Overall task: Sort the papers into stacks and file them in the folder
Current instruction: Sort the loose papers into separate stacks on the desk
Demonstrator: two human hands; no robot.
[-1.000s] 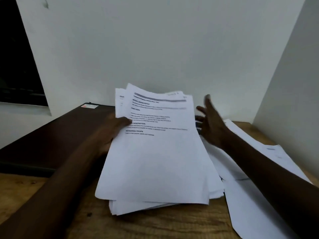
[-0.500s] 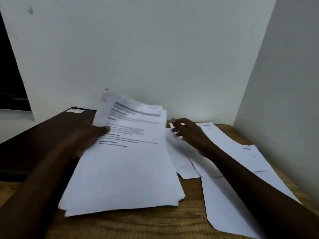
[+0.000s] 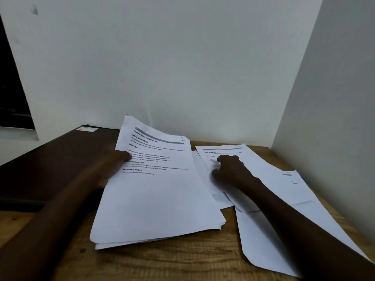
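A thick stack of printed white papers lies tilted in the middle of the wooden desk. My left hand grips its left edge, thumb on the top sheet. To the right, loose sheets lie spread and overlapping on the desk. My right hand rests on a printed sheet there with its fingers curled down onto the paper. A dark brown folder lies flat at the left, partly under the stack and my left arm.
A white wall rises right behind the desk, and a second wall closes in the right side. A dark window opening is at the far left. A small label sits on the folder's far corner.
My right hand has dropped from the air beside the stack onto the loose sheets at the right. The stack has shifted left and tilted in my left hand.
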